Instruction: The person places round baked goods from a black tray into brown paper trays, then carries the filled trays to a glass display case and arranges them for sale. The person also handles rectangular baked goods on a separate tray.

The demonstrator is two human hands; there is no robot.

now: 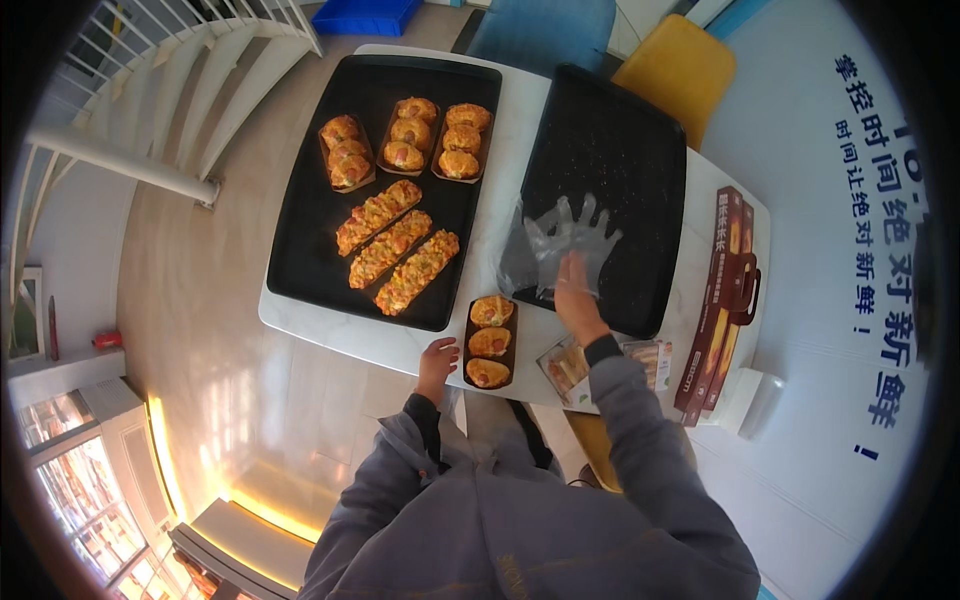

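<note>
My right hand (pixel 576 296) reaches over the near part of a black baking tray (pixel 619 142). Its fingers are closed at the cuff of a clear plastic disposable glove (pixel 574 229), whose empty fingers fan out away from me. Crumpled clear plastic (pixel 514 259) lies along the tray's left edge. My left hand (pixel 436 369) is bare, fingers slightly curled and apart, holding nothing. Just right of it, a brown paper tray (pixel 469 352) with three topped sausage buns (pixel 490 342) rests at the table's front edge.
Another black tray (pixel 300 259) bears three paper trays of buns and three long topped breads (pixel 390 247). Clear food packs (pixel 564 367) lie near my right forearm. Brown printed cartons (pixel 716 315) stand at the right of the white table (pixel 352 341). Chairs (pixel 679 71) border the far side.
</note>
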